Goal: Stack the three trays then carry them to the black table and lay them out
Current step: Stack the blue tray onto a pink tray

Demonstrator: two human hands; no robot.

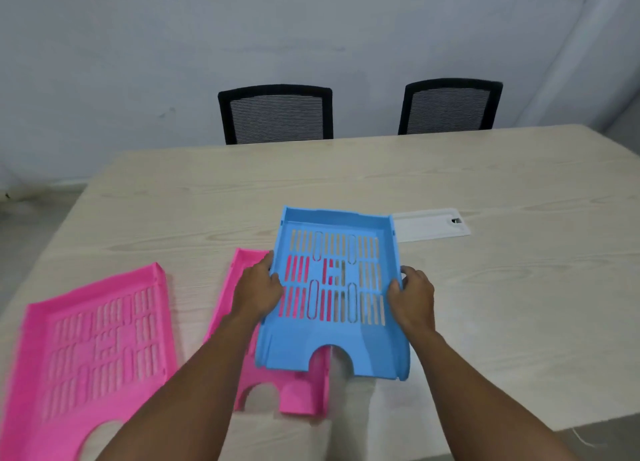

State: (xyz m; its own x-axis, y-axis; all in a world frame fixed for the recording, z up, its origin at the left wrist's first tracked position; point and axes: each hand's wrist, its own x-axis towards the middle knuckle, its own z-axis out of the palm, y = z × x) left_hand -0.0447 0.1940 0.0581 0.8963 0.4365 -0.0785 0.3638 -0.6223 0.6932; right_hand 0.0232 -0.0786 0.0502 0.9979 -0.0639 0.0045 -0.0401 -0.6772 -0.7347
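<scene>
A blue slotted tray (334,343) is held above the pale wooden table (485,287), tilted a little. My left hand (258,291) grips its left wall and my right hand (412,296) grips its right wall. Under it and offset to the left lies a pink tray (298,396), partly hidden by the blue tray and my left forearm; pink shows through the blue slots. A second pink tray (97,349) lies flat at the near left of the table, apart from the others. No black table is in view.
A white cable cover plate (431,225) is set into the tabletop just behind the blue tray. Two black mesh chairs (277,114) (450,105) stand at the far edge against a grey wall. The table's near edge runs below my right forearm.
</scene>
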